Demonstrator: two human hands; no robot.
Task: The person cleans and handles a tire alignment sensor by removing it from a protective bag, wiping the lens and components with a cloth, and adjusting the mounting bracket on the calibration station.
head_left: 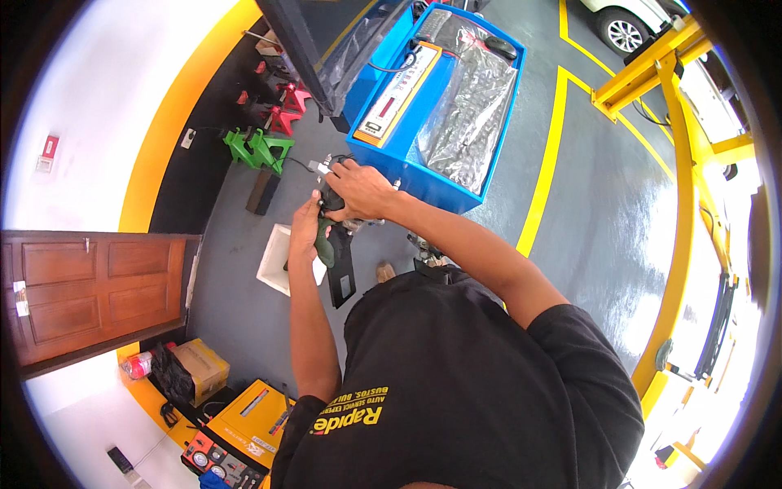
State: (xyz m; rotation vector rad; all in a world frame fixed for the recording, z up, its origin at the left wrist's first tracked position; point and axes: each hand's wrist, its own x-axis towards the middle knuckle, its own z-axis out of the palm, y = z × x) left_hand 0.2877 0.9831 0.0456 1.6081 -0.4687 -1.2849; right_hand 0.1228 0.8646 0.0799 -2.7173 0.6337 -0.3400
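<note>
In front of my body, both hands meet around a dark part with metal fittings [329, 200], whose exact kind I cannot make out. My left hand [305, 228] supports it from the left, fingers pointing up along its side. From the right, my right hand [362, 192] curls over the top of it, fingers bent. A green cloth [325, 247] hangs just below, against the left palm. Beneath the hands are an open white box [274, 262] and a flat black piece with a slot [342, 281]. A thin dark cable runs off past the part's far side.
A blue cart [448, 192] carrying an orange-edged control panel [401, 94] and plastic-covered items stands ahead right. Green jack stands [257, 150] and red ones [285, 107] are ahead left. A yellow lift post [674, 204] rises at right; an orange machine [248, 424] sits lower left.
</note>
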